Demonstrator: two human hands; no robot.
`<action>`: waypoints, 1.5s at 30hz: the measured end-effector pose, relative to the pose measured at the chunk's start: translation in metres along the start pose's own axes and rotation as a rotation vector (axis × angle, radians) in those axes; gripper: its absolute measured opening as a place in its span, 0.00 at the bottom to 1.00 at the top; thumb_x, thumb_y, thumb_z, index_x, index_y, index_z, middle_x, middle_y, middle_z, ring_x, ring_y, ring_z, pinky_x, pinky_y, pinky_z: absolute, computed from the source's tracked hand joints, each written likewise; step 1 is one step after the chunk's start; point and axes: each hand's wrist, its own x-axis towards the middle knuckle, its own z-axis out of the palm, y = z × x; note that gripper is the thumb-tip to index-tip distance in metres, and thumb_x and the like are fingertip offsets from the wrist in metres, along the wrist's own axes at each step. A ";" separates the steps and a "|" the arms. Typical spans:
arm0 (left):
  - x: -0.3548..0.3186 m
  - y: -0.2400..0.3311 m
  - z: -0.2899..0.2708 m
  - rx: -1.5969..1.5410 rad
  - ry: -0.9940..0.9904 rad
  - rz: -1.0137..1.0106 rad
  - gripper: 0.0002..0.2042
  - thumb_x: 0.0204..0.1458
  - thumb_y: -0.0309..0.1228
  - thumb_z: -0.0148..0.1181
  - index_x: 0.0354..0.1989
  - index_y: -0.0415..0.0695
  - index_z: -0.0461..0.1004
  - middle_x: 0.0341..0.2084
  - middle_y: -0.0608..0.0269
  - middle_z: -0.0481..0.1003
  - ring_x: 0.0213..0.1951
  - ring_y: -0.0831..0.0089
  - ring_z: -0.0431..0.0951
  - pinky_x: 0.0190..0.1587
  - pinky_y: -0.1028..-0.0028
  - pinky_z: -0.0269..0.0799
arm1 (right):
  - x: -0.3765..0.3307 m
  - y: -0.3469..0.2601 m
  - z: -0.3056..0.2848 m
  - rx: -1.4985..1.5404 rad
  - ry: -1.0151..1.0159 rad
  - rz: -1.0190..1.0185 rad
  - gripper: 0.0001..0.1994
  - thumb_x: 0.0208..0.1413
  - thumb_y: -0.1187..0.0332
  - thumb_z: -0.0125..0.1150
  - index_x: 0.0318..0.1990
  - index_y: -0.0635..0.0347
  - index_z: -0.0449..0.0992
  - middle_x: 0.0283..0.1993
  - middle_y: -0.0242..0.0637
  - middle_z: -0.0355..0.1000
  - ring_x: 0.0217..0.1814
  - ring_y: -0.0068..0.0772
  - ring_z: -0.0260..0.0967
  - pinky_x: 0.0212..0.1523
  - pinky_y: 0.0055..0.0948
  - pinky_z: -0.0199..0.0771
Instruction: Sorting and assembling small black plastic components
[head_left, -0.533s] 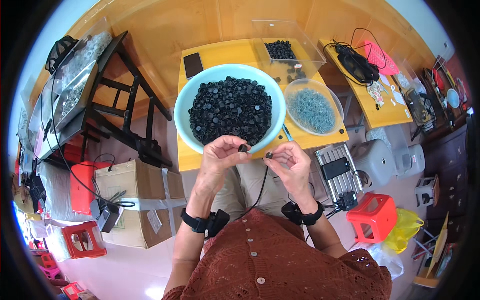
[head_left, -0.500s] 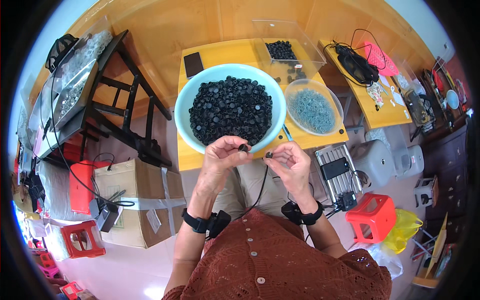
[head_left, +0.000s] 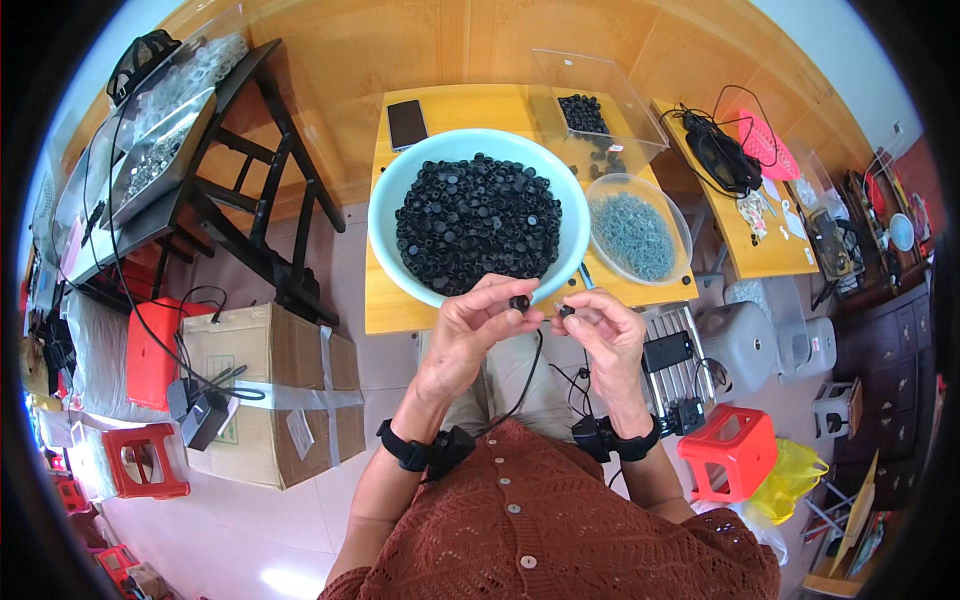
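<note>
My left hand (head_left: 462, 335) pinches a small round black cap (head_left: 519, 303) between thumb and fingertips, just off the near rim of a light blue basin (head_left: 379, 235). The basin holds a heap of similar black caps (head_left: 478, 222). Close by on the right, my right hand (head_left: 612, 338) is closed on a small black piece (head_left: 567, 310); a pale tip seems to stick out beside it, too small to make out. The two pieces are a short gap apart. Right of the basin, a round clear tray (head_left: 597, 190) holds many thin silvery metal pieces (head_left: 635, 235), perhaps screws.
On the yellow table (head_left: 385, 318) lie a dark phone (head_left: 407, 125) and a clear box (head_left: 600, 85) with black parts. A blue-handled tool (head_left: 586, 277) lies by the basin. A cardboard box (head_left: 250, 400) stands left, a red stool (head_left: 727, 452) right. Cables hang near my wrists.
The whole view has shifted a little. Both hands have moved slightly right relative to the basin, each keeping its black piece, with about the same gap between them.
</note>
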 end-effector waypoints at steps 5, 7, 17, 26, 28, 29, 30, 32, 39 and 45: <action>0.002 0.000 0.001 -0.215 -0.046 -0.117 0.12 0.53 0.23 0.53 0.46 0.38 0.70 0.39 0.60 0.72 0.40 0.72 0.75 0.47 0.71 0.73 | 0.000 -0.020 0.014 -0.193 -0.016 -0.093 0.09 0.46 0.84 0.59 0.37 0.71 0.73 0.37 0.39 0.71 0.38 0.26 0.72 0.40 0.22 0.75; 0.004 -0.007 -0.002 -0.250 -0.072 -0.118 0.11 0.53 0.23 0.53 0.45 0.38 0.69 0.39 0.60 0.72 0.40 0.72 0.75 0.47 0.71 0.73 | 0.001 -0.025 0.017 -0.269 0.005 -0.115 0.08 0.46 0.84 0.60 0.36 0.71 0.73 0.37 0.39 0.71 0.38 0.26 0.72 0.39 0.22 0.75; 0.020 -0.016 0.021 -0.320 -0.134 -0.144 0.11 0.54 0.24 0.53 0.46 0.38 0.71 0.39 0.60 0.74 0.40 0.75 0.74 0.48 0.72 0.72 | 0.005 -0.048 0.010 -0.648 0.034 -0.396 0.10 0.41 0.84 0.63 0.35 0.67 0.76 0.34 0.38 0.72 0.34 0.26 0.73 0.35 0.21 0.74; 0.028 -0.020 0.028 -0.363 -0.199 -0.163 0.13 0.54 0.24 0.52 0.48 0.36 0.68 0.40 0.59 0.73 0.40 0.73 0.75 0.47 0.72 0.72 | 0.003 -0.059 0.007 -0.827 0.114 -0.454 0.09 0.40 0.82 0.64 0.33 0.67 0.76 0.32 0.39 0.74 0.31 0.25 0.73 0.32 0.21 0.73; 0.027 -0.018 0.031 -0.334 -0.166 -0.161 0.12 0.54 0.25 0.53 0.47 0.36 0.69 0.38 0.58 0.75 0.39 0.73 0.76 0.46 0.71 0.73 | 0.002 -0.060 0.007 -0.851 0.122 -0.448 0.09 0.40 0.82 0.65 0.32 0.67 0.77 0.32 0.39 0.74 0.31 0.26 0.73 0.31 0.21 0.73; 0.027 -0.019 0.030 -0.335 -0.166 -0.161 0.12 0.54 0.25 0.53 0.47 0.36 0.69 0.38 0.58 0.75 0.39 0.73 0.76 0.46 0.71 0.73 | 0.002 -0.060 0.008 -0.852 0.121 -0.448 0.09 0.40 0.82 0.65 0.32 0.67 0.77 0.32 0.39 0.74 0.31 0.26 0.73 0.31 0.21 0.73; 0.027 -0.020 0.030 -0.335 -0.162 -0.159 0.13 0.54 0.26 0.53 0.47 0.36 0.69 0.38 0.58 0.75 0.39 0.73 0.76 0.46 0.71 0.73 | 0.002 -0.060 0.008 -0.877 0.112 -0.463 0.09 0.40 0.82 0.65 0.32 0.66 0.77 0.32 0.39 0.74 0.31 0.27 0.73 0.31 0.21 0.73; 0.026 -0.020 0.029 -0.334 -0.158 -0.161 0.13 0.54 0.26 0.53 0.47 0.35 0.69 0.37 0.58 0.75 0.38 0.72 0.76 0.45 0.72 0.74 | 0.002 -0.060 0.009 -0.901 0.104 -0.476 0.09 0.40 0.82 0.65 0.33 0.66 0.77 0.32 0.39 0.74 0.31 0.27 0.73 0.31 0.22 0.72; 0.024 -0.018 0.027 -0.320 -0.151 -0.160 0.13 0.54 0.25 0.53 0.47 0.35 0.70 0.39 0.57 0.74 0.39 0.73 0.76 0.45 0.73 0.74 | 0.003 -0.061 0.012 -0.959 0.062 -0.523 0.10 0.40 0.82 0.64 0.33 0.66 0.77 0.32 0.41 0.74 0.31 0.31 0.73 0.31 0.23 0.72; 0.026 -0.020 0.027 -0.284 -0.131 -0.158 0.13 0.53 0.26 0.55 0.47 0.35 0.70 0.39 0.57 0.74 0.38 0.73 0.76 0.45 0.74 0.74 | 0.003 -0.056 0.011 -0.989 0.063 -0.531 0.09 0.40 0.82 0.64 0.33 0.66 0.77 0.32 0.41 0.74 0.32 0.33 0.74 0.31 0.25 0.72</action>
